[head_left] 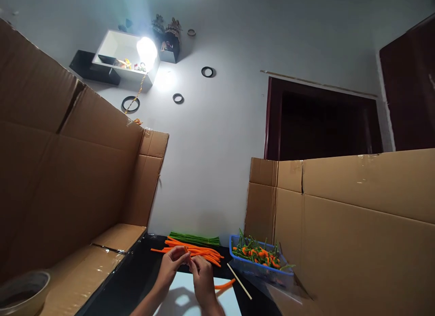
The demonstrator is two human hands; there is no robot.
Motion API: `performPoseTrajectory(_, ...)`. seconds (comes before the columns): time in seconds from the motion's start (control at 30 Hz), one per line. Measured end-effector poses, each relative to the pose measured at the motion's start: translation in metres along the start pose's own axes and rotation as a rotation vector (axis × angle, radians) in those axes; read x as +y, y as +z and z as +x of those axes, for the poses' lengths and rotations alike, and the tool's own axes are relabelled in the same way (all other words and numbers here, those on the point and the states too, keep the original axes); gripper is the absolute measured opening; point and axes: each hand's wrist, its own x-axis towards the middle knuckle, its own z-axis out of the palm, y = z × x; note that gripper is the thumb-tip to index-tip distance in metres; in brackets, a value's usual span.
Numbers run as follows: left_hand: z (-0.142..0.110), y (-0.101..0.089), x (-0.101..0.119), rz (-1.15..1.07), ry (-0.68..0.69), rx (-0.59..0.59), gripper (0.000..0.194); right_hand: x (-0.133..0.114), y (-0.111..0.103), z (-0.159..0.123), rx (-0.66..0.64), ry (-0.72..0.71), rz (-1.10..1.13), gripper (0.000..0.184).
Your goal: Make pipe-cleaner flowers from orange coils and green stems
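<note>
My left hand [172, 262] and my right hand [203, 274] meet above a white sheet [170, 307], fingertips pinched close together. Between them shows a small bit of an orange pipe cleaner [186, 249], mostly covered by the fingers. An orange strip [226, 285] sticks out to the right of my right wrist over the sheet; whether it joins the held piece I cannot tell. Just beyond my hands lies a pile of orange pipe cleaners [210, 255], with a bundle of green pipe cleaners [195, 238] behind it.
A blue-rimmed plastic basket [232, 248] on the right holds several orange and green pieces [260, 253]. Beside it lies a thin pale stick [240, 282]. Cardboard walls [84, 184] enclose both sides. At lower left stands a bowl [44, 284]. A lit bulb [147, 53] hangs above.
</note>
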Motion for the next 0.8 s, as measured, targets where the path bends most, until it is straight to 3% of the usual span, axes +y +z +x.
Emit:
performPoseTrajectory(0.2,-0.004,0.016,0.011,-0.047,0.001,0.004,0.063,-0.017,-0.006,0.0,0.088,-0.014,0.18,0.043)
performPoseTrajectory(0.3,-0.002,0.013,0.032,0.007,0.093,0.148,0.071,-0.02,-0.015,0.003,0.153,-0.02,0.207,0.04)
performPoseTrajectory(0.37,-0.003,0.007,0.055,0.036,0.217,0.304,0.071,-0.022,-0.025,0.006,0.234,-0.023,0.199,0.039)
performPoseTrajectory(0.43,-0.008,-0.001,0.077,0.149,0.434,0.514,0.06,-0.024,-0.037,0.008,0.275,-0.048,0.188,0.039)
performPoseTrajectory(0.5,-0.013,-0.007,0.091,0.393,0.661,0.544,0.042,-0.029,-0.049,0.01,0.277,-0.089,0.18,0.039)
performPoseTrajectory(0.57,-0.018,-0.008,0.092,0.567,0.833,0.473,0.03,-0.036,-0.057,0.011,0.274,-0.078,0.19,0.038)
performPoseTrajectory(0.63,-0.022,-0.003,0.083,0.683,0.872,0.271,0.029,-0.042,-0.058,0.011,0.227,-0.026,0.211,0.041)
performPoseTrajectory(0.7,-0.024,0.007,0.069,0.762,0.813,0.051,0.031,-0.044,-0.053,0.011,0.149,0.009,0.236,0.048)
performPoseTrajectory(0.8,-0.024,0.02,0.053,0.805,0.667,-0.03,0.037,-0.04,-0.038,0.01,0.088,0.017,0.311,0.052)
